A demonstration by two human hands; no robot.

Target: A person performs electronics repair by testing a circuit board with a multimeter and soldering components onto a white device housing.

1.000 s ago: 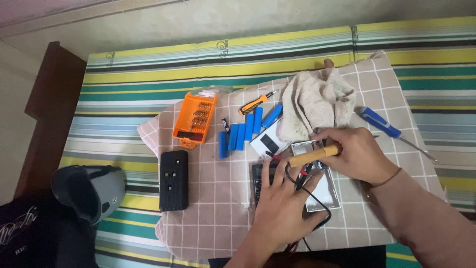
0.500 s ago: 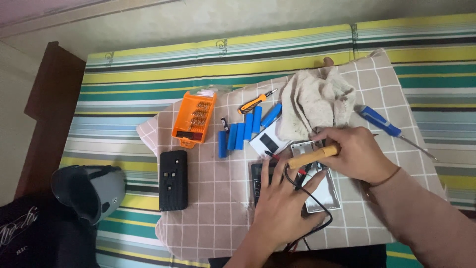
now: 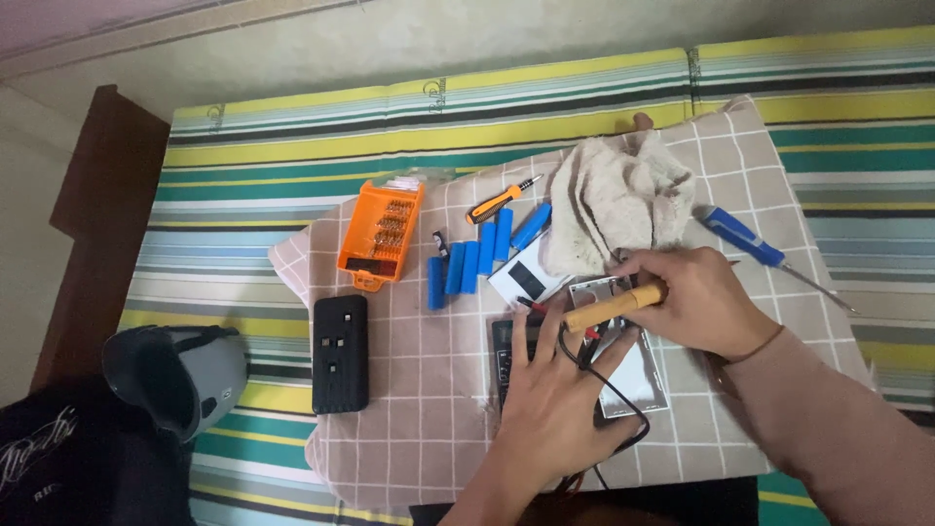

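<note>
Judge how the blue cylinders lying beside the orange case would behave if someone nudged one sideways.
The blue cylinders look round and smooth, so a sideways nudge would probably roll one. They lie packed side by side, so it would likely knock its neighbours. The checked cloth beneath looks soft and may slow the roll. They look rigid, not floppy.

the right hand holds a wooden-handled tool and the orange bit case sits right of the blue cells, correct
Not quite. In the head view the right hand does hold the wooden-handled tool, but the orange bit case sits left of the blue cells, not right.
</note>
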